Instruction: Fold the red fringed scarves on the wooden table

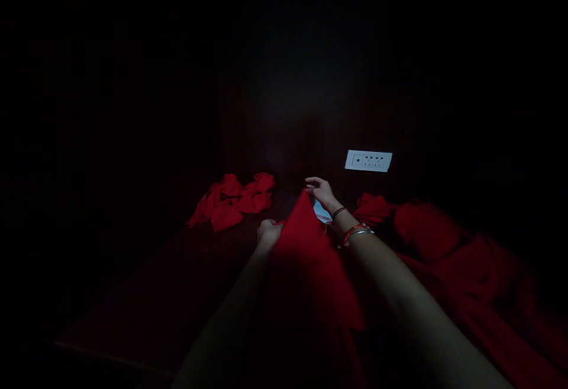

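Note:
A red cloth (306, 241) is raised in the middle, its top drawn to a point, with its lower part hanging towards me. My left hand (268, 233) is closed on its left edge. At the peak, my right hand (320, 191) pinches the cloth between thumb and fingers, and the other fingers are loosely bent. A pale printed card or tag (322, 211) shows just behind the cloth, below my right hand; whether it is attached I cannot tell. Bracelets circle my right wrist.
On a dark table (133, 318), a crumpled red fringed scarf (239, 197) lies at the back left. A large heap of red cloth (444, 241) spreads along the right. A white socket panel (368, 161) is on the dark back wall. Most surroundings are too dark to make out.

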The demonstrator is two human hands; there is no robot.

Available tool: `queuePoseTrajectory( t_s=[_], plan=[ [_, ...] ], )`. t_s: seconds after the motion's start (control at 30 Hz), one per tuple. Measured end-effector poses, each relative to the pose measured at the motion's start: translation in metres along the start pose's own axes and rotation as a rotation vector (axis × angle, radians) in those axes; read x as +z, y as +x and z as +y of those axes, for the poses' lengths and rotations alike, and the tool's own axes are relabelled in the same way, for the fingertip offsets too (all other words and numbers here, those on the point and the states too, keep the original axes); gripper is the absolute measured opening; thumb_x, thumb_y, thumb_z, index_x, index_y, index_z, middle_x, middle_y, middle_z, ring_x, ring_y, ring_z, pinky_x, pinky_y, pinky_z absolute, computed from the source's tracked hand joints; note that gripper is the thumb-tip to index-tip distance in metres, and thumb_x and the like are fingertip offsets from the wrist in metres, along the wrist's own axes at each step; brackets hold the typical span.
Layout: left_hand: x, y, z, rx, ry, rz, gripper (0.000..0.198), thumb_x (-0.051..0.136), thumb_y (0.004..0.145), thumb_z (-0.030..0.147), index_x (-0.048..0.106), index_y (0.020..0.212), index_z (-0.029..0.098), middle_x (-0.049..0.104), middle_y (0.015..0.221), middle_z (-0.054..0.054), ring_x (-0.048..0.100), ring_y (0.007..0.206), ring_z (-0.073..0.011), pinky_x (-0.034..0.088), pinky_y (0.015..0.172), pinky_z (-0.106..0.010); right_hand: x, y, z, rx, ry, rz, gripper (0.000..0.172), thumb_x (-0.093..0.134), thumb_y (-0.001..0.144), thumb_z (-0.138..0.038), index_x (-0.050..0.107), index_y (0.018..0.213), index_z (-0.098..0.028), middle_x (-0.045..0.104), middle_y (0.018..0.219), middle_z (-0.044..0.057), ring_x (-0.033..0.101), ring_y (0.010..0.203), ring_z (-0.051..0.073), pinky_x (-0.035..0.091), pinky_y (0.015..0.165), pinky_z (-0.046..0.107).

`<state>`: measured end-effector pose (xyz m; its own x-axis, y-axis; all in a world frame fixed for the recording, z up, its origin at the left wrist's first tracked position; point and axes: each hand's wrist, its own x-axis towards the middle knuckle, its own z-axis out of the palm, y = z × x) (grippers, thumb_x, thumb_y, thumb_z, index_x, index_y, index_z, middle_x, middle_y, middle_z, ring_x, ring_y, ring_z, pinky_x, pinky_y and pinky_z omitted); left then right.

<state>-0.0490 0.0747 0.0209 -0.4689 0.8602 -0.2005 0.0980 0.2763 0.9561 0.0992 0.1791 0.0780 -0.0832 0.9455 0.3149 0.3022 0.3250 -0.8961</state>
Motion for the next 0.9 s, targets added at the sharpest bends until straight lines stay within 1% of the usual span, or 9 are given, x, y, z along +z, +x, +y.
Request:
queuePoseTrajectory(
  t_s=[0.07, 0.17, 0.27, 0.4, 0.6, 0.67, 0.73, 0.83, 0.9],
  plan=[
    [-0.005, -0.004, 0.001, 0.032, 0.101, 0.059, 0.013, 0.063, 0.058, 0.012, 0.053, 0.065, 0.018, 0.057, 0.089, -0.010, 0.046, 0.102, -0.0259, 0.036, 0.079, -0.031, 0.007, 0.001, 0.003, -0.004, -0.055, -0.019, 0.039, 0.048, 0.059, -0.002, 0.053, 0.095, -0.015, 0.055, 0.099, 0.005, 0.052, 0.091, 0.013, 0.041, 0.079, 0.029],
    [-0.011, -0.011, 0.003, 0.224, 0.295, 0.189, 0.009, 0.056, 0.066, 0.016, 0.055, 0.075, 0.018, 0.051, 0.100, -0.013, 0.043, 0.104, -0.0275, 0.035, 0.080, -0.034, 0.010, -0.009, 0.008, -0.034, -0.142, -0.051, 0.036, 0.053, 0.055, 0.000, 0.057, 0.088, -0.015, 0.054, 0.098, 0.006, 0.048, 0.096, 0.017, 0.034, 0.088, 0.030],
    [-0.011, -0.010, 0.002, 0.382, 0.436, 0.106, 0.010, 0.055, 0.068, 0.021, 0.055, 0.078, 0.019, 0.052, 0.097, -0.012, 0.046, 0.099, -0.0267, 0.035, 0.080, -0.035, 0.011, -0.025, 0.013, -0.058, -0.216, -0.081, 0.037, 0.058, 0.056, -0.005, 0.056, 0.091, -0.016, 0.053, 0.098, 0.008, 0.046, 0.097, 0.018, 0.030, 0.090, 0.030],
    [-0.011, -0.002, -0.002, 0.293, 0.423, -0.079, 0.006, 0.060, 0.062, 0.017, 0.055, 0.063, 0.020, 0.058, 0.076, -0.007, 0.051, 0.090, -0.0243, 0.035, 0.078, -0.033, 0.013, -0.041, 0.016, 0.027, -0.265, -0.142, 0.048, 0.060, 0.060, -0.017, 0.047, 0.106, -0.019, 0.054, 0.084, 0.003, 0.051, 0.078, 0.015, 0.039, 0.076, 0.028],
    [-0.022, 0.008, -0.005, 0.132, 0.340, 0.022, 0.009, 0.056, 0.065, 0.015, 0.052, 0.058, 0.019, 0.059, 0.078, -0.010, 0.053, 0.088, -0.0249, 0.037, 0.072, -0.031, 0.003, -0.038, 0.014, 0.036, 0.177, -0.100, 0.048, 0.053, 0.062, -0.019, 0.043, 0.109, -0.024, 0.048, 0.067, -0.006, 0.048, 0.055, 0.008, 0.043, 0.055, 0.021],
    [-0.025, 0.011, -0.004, 0.145, 0.316, 0.070, 0.004, 0.054, 0.068, 0.017, 0.053, 0.065, 0.019, 0.059, 0.083, -0.010, 0.053, 0.089, -0.0241, 0.037, 0.073, -0.030, -0.003, -0.035, 0.016, -0.006, 0.227, -0.115, 0.051, 0.053, 0.061, -0.017, 0.042, 0.111, -0.025, 0.051, 0.069, -0.005, 0.051, 0.060, 0.009, 0.044, 0.059, 0.021],
    [-0.024, 0.013, -0.004, 0.273, 0.294, 0.077, 0.004, 0.052, 0.072, 0.022, 0.054, 0.073, 0.020, 0.059, 0.088, -0.010, 0.053, 0.091, -0.0224, 0.037, 0.076, -0.029, -0.006, -0.033, 0.020, -0.052, 0.170, -0.136, 0.052, 0.052, 0.060, -0.013, 0.044, 0.111, -0.025, 0.055, 0.078, -0.003, 0.053, 0.070, 0.011, 0.044, 0.066, 0.024],
    [-0.020, 0.014, -0.005, 0.448, 0.329, -0.048, 0.017, 0.057, 0.069, 0.031, 0.055, 0.083, 0.022, 0.059, 0.090, -0.007, 0.052, 0.091, -0.0217, 0.036, 0.079, -0.029, 0.000, -0.029, 0.026, -0.131, -0.015, -0.182, 0.051, 0.050, 0.058, -0.006, 0.051, 0.107, -0.021, 0.056, 0.100, 0.001, 0.051, 0.090, 0.012, 0.040, 0.081, 0.026],
    [-0.019, 0.014, -0.006, 0.425, 0.427, -0.110, 0.023, 0.062, 0.063, 0.026, 0.056, 0.084, 0.022, 0.060, 0.086, -0.006, 0.052, 0.089, -0.0231, 0.035, 0.080, -0.031, 0.008, -0.027, 0.027, -0.159, -0.105, -0.234, 0.050, 0.046, 0.059, -0.003, 0.052, 0.106, -0.018, 0.053, 0.108, 0.003, 0.048, 0.098, 0.013, 0.036, 0.087, 0.027]
  ],
)
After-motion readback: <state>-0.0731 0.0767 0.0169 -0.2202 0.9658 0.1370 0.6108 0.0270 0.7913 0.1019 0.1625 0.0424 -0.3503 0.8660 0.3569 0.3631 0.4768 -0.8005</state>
